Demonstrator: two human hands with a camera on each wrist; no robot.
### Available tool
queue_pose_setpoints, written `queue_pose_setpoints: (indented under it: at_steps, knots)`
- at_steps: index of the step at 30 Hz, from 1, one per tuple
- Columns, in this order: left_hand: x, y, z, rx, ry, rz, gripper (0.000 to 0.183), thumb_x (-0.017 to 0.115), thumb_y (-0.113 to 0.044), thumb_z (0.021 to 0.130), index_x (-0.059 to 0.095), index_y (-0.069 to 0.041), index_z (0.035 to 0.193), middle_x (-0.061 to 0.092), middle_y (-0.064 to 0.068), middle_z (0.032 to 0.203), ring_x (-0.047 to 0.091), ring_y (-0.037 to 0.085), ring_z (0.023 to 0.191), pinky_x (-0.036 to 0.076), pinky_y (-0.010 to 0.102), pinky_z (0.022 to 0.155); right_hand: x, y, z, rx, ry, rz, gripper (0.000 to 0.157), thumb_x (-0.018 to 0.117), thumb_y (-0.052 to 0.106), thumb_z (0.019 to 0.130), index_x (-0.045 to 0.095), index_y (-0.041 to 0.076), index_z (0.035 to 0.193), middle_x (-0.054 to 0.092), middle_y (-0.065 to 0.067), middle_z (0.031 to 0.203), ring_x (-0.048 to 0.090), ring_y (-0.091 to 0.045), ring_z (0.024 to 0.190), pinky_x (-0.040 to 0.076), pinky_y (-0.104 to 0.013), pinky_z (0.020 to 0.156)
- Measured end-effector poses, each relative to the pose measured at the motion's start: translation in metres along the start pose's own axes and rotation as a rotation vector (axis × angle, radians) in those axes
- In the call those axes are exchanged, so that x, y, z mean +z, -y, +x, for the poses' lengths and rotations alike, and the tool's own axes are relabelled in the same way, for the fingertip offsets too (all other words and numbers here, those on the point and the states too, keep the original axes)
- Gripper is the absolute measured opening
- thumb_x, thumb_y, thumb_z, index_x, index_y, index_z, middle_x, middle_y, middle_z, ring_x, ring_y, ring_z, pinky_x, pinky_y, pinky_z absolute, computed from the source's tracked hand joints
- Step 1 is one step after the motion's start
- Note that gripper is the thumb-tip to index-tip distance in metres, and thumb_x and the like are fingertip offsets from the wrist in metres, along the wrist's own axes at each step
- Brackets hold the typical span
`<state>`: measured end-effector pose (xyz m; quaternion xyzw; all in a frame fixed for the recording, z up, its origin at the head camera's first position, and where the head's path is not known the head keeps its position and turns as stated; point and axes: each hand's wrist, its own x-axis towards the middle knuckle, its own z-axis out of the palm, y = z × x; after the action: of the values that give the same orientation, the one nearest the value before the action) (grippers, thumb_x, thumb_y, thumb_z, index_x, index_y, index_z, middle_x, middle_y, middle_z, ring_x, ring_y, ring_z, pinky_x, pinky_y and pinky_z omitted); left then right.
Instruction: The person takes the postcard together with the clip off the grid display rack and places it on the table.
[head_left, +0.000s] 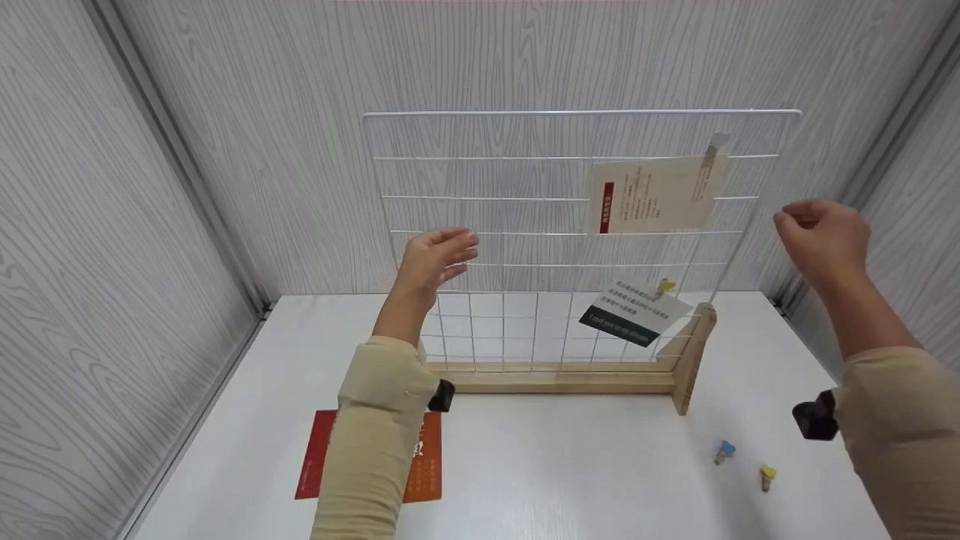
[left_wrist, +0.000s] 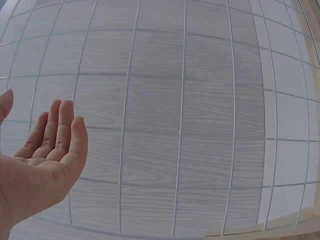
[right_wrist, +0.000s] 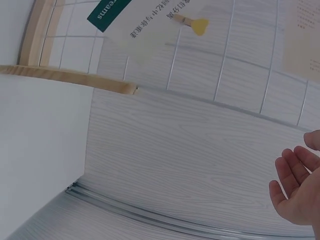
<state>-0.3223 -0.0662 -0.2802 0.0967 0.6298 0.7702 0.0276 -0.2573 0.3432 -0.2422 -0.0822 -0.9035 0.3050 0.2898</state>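
Note:
A white wire grid panel (head_left: 510, 264) stands upright in a wooden base (head_left: 555, 382). My left hand (head_left: 435, 262) is raised before its left part, fingers loosely extended, palm bare in the left wrist view. Beyond the right side of the grid hovers my right hand (head_left: 825, 236), its relaxed fingers bent and holding nothing. A cream card (head_left: 660, 196) with a red strip hangs at the upper right of the grid from a pale-topped clip (head_left: 711, 154). Lower down, a tilted white and green card (head_left: 634, 313) hangs from a yellow-topped clip (head_left: 664, 288).
On the white table (head_left: 555, 465) lie a red card (head_left: 315, 454) and an orange card (head_left: 427, 465), partly covered by my left sleeve. A blue-topped clip (head_left: 724, 451) and another yellow-topped clip (head_left: 766, 477) lie at the right. Wood-grain walls (head_left: 225, 90) surround the table.

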Motion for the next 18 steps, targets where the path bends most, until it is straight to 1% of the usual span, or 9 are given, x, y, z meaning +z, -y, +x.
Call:
queue_pose_setpoints:
  at_steps: [5, 9, 14, 18]
  knots:
    - [0.015, 0.001, 0.004, 0.011, 0.032, 0.021, 0.031, 0.06, -0.014, 0.082, 0.053, 0.003, 0.107, 0.057, 0.015, 0.104, 0.056, 0.022, 0.091, 0.043, 0.032, 0.08, -0.001, 0.009, 0.003, -0.001, 0.002, -0.001, 0.044, 0.044, 0.032, 0.087, 0.055, -0.006, 0.106, 0.054, -0.021, 0.1, 0.046, -0.01, 0.08, 0.036, -0.018, 0.062]
    - [0.024, 0.002, 0.005, 0.018, 0.067, 0.042, 0.032, 0.06, -0.013, 0.082, 0.052, 0.003, 0.108, 0.058, 0.012, 0.102, 0.055, 0.023, 0.092, 0.043, 0.033, 0.081, 0.0, 0.017, 0.005, 0.0, -0.015, 0.008, 0.044, 0.045, 0.033, 0.086, 0.056, -0.005, 0.105, 0.055, -0.017, 0.098, 0.046, -0.008, 0.078, 0.036, -0.017, 0.061]
    - [0.036, 0.004, 0.007, 0.02, 0.08, 0.038, 0.031, 0.061, -0.012, 0.081, 0.053, 0.003, 0.106, 0.057, 0.014, 0.102, 0.054, 0.026, 0.093, 0.043, 0.032, 0.079, 0.0, 0.026, 0.008, 0.007, -0.041, 0.015, 0.043, 0.045, 0.032, 0.086, 0.057, -0.005, 0.105, 0.056, -0.013, 0.096, 0.047, -0.007, 0.077, 0.036, -0.016, 0.062]
    - [0.046, 0.006, 0.01, 0.022, 0.081, 0.053, 0.031, 0.061, -0.013, 0.081, 0.054, 0.003, 0.106, 0.058, 0.012, 0.1, 0.055, 0.026, 0.093, 0.044, 0.031, 0.078, 0.0, 0.032, 0.012, -0.004, -0.067, 0.021, 0.04, 0.046, 0.03, 0.086, 0.058, -0.005, 0.103, 0.057, -0.009, 0.09, 0.045, -0.002, 0.073, 0.036, -0.015, 0.061]
